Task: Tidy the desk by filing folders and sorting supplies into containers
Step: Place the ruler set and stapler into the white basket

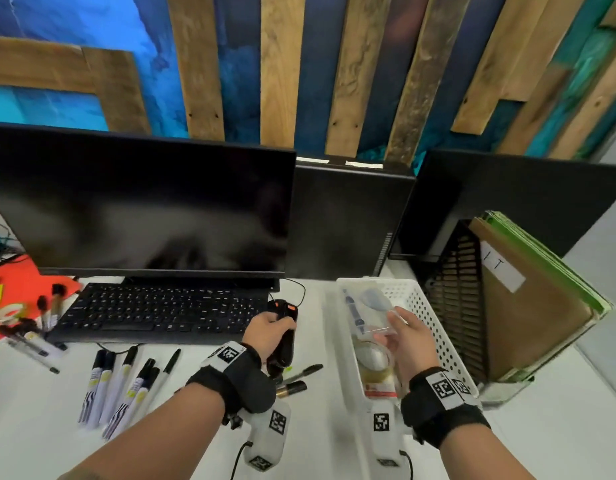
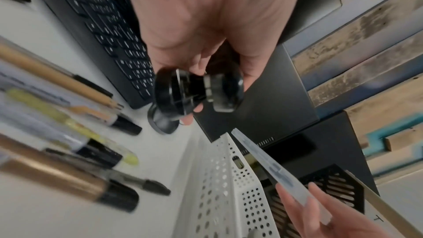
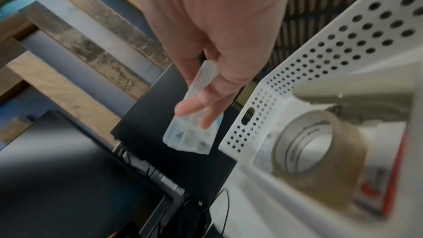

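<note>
My left hand point(image 1: 265, 332) grips a black stapler point(image 1: 285, 341) with an orange spot, just off the keyboard's right end. The left wrist view shows the fingers curled round the stapler point(image 2: 196, 93), which is off the desk. My right hand point(image 1: 408, 344) pinches a small clear plastic box point(image 1: 386, 323) above the white perforated basket point(image 1: 434, 327). In the right wrist view the thumb and fingers hold this clear box point(image 3: 192, 133) beside the basket's point(image 3: 343, 42) corner. A tape roll point(image 1: 372, 358) and a blue-tipped item lie in the basket.
Several markers point(image 1: 119, 382) lie loose in front of the black keyboard point(image 1: 161, 313). More pens lie at the left by an orange sheet point(image 1: 19, 282). A black mesh file holder point(image 1: 459, 306) with brown and green folders point(image 1: 528, 306) stands right of the basket. Monitors line the back.
</note>
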`<state>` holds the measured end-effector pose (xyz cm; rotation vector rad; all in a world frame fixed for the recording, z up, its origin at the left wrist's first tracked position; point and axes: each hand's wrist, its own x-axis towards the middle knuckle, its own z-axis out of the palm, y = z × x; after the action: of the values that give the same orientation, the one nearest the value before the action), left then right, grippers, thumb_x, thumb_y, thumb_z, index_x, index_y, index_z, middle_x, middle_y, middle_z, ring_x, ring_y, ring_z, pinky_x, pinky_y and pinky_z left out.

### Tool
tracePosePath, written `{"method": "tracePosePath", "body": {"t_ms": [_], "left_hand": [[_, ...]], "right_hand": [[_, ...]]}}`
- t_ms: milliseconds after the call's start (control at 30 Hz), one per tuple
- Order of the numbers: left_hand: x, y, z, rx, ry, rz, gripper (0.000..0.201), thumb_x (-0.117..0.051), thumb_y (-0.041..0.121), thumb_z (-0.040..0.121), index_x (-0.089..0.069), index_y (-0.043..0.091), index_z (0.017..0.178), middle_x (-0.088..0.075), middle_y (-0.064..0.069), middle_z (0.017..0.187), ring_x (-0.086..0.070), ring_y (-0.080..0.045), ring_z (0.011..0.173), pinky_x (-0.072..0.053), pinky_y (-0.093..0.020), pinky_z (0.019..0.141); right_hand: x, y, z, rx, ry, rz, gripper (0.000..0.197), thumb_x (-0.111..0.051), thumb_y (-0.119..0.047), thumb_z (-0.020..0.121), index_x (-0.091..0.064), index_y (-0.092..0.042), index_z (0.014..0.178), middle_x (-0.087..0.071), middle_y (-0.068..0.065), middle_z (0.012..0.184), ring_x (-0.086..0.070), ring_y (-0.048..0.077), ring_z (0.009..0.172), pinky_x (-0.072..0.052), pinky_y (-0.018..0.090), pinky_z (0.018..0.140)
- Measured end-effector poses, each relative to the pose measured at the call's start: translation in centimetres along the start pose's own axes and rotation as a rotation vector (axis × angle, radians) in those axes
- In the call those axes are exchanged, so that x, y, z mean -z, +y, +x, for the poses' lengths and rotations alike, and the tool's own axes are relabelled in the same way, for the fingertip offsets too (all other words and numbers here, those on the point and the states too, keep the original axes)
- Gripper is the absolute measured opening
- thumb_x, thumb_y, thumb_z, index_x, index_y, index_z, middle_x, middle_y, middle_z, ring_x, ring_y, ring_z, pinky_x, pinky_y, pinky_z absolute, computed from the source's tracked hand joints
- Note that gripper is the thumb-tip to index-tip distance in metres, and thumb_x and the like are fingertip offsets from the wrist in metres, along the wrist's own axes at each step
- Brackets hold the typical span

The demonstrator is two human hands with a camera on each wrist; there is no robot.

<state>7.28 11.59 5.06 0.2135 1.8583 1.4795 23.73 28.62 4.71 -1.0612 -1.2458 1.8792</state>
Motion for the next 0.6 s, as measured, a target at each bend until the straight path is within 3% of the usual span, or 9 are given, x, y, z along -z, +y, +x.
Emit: {"method": "tracePosePath", "body": {"t_ms": [100, 200, 233, 300, 367, 433, 467, 533, 600], "left_hand": [[-2.8, 0.4, 0.0, 0.048, -0.038, -0.082, 0.017, -0.064, 0.011, 0.082, -0.051, 0.008, 0.071, -0.05, -0.01, 0.068, -0.051, -0.025, 0.066, -0.05, -0.054, 0.081], [-5.2, 0.6, 0.4, 0.072, -0.085, -0.097, 0.014, -0.057, 0.011, 0.089, -0.049, 0.004, 0.08, -0.047, -0.011, 0.068, -0.05, -0.023, 0.057, -0.055, -0.044, 0.065], [-5.9, 0.7, 0.4, 0.081, -0.1, -0.105, 0.014, -0.057, 0.011, 0.09, -0.049, 0.002, 0.083, -0.047, -0.011, 0.068, -0.05, -0.023, 0.055, -0.055, -0.041, 0.059], [-7.1, 1.0, 0.3, 0.089, -0.124, -0.117, 0.014, -0.055, 0.012, 0.091, -0.048, 0.001, 0.087, -0.046, -0.011, 0.067, -0.05, -0.023, 0.054, -0.053, -0.038, 0.057], [-8.3, 1.0, 0.4, 0.085, -0.139, -0.119, 0.012, -0.053, 0.011, 0.092, -0.049, 0.0, 0.09, -0.047, -0.011, 0.068, -0.049, -0.023, 0.056, -0.051, -0.036, 0.058], [-9.1, 1.0, 0.5, 0.076, -0.144, -0.119, 0.016, -0.053, 0.012, 0.093, -0.051, -0.002, 0.098, -0.05, -0.013, 0.074, -0.051, -0.024, 0.059, -0.051, -0.035, 0.057], [-9.4, 1.0, 0.7, 0.076, -0.15, -0.115, 0.019, -0.053, 0.013, 0.093, -0.052, -0.003, 0.102, -0.051, -0.015, 0.078, -0.053, -0.024, 0.06, -0.052, -0.036, 0.057], [-10.1, 0.8, 1.1, 0.076, -0.145, -0.113, 0.021, -0.053, 0.014, 0.092, -0.052, -0.003, 0.105, -0.052, -0.016, 0.082, -0.054, -0.026, 0.064, -0.053, -0.041, 0.061], [-10.5, 0.8, 1.3, 0.074, -0.134, -0.087, 0.024, -0.055, 0.016, 0.091, -0.054, -0.003, 0.106, -0.057, -0.018, 0.09, -0.057, -0.029, 0.074, -0.054, -0.05, 0.075]], "right_hand": [[2.5, -1.1, 1.7, -0.037, 0.035, 0.055, 0.032, -0.052, -0.005, 0.093, -0.046, -0.006, 0.123, -0.063, 0.019, 0.082, -0.064, 0.022, 0.056, -0.055, 0.025, 0.049], [4.1, -1.8, 3.3, -0.058, 0.078, 0.047, 0.037, -0.048, 0.002, 0.092, -0.042, 0.0, 0.129, -0.059, 0.014, 0.091, -0.066, 0.017, 0.054, -0.054, 0.019, 0.047], [4.9, -1.6, 4.2, -0.086, 0.083, 0.062, 0.038, -0.048, 0.003, 0.093, -0.041, 0.001, 0.13, -0.058, 0.016, 0.097, -0.067, 0.018, 0.056, -0.057, 0.021, 0.052], [5.6, -1.4, 5.3, -0.105, 0.142, 0.053, 0.04, -0.047, -0.002, 0.094, -0.04, 0.003, 0.133, -0.053, 0.024, 0.121, -0.064, 0.024, 0.075, -0.057, 0.031, 0.079], [6.4, -1.8, 6.2, -0.124, 0.216, -0.002, 0.036, -0.05, -0.021, 0.096, -0.05, -0.003, 0.127, -0.052, 0.015, 0.131, -0.057, 0.022, 0.107, -0.04, 0.027, 0.103], [6.6, -1.3, 6.0, -0.057, 0.243, -0.494, 0.039, -0.05, -0.036, 0.094, -0.057, -0.008, 0.119, -0.056, 0.007, 0.129, -0.047, 0.017, 0.125, -0.032, 0.02, 0.107], [7.0, -0.9, 6.4, -0.052, 0.228, -0.585, 0.041, -0.049, -0.04, 0.093, -0.057, -0.009, 0.119, -0.056, 0.006, 0.129, -0.044, 0.017, 0.128, -0.031, 0.022, 0.108], [7.2, -0.7, 7.5, -0.051, 0.192, -0.644, 0.045, -0.046, -0.044, 0.093, -0.055, -0.01, 0.122, -0.055, 0.007, 0.132, -0.042, 0.018, 0.13, -0.031, 0.025, 0.109], [6.9, -1.0, 8.1, -0.119, 0.178, -0.425, 0.043, -0.045, -0.037, 0.096, -0.051, -0.009, 0.127, -0.052, 0.01, 0.134, -0.044, 0.021, 0.127, -0.035, 0.029, 0.108]]}}
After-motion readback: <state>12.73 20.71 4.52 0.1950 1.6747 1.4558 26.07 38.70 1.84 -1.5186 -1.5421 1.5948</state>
